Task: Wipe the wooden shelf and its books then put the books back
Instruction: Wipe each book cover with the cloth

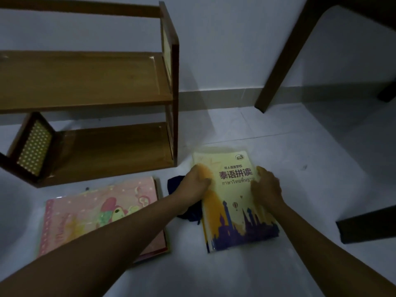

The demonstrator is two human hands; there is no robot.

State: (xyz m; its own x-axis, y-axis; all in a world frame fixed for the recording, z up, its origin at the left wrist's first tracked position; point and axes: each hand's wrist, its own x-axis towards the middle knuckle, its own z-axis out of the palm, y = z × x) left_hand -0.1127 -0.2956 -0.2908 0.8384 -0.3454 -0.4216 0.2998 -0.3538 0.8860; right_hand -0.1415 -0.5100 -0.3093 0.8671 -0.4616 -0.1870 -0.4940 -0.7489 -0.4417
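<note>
Head view shows both hands on a yellow book (233, 200) lying on the floor (300, 168); the left hand (196, 183) grips its left edge, thumb curled over the cover, and the right hand (266, 186) clasps the right edge; a dark cloth (177, 185) lies under the left wrist; a pink book (85, 215) sits to the left; judging by this, the book is about to be lifted, and the next move calls for carrying it to the wooden shelf (107, 86), bare nearby against the pale wall (225, 50); a dark furniture leg (285, 61) slants to the right.
</note>
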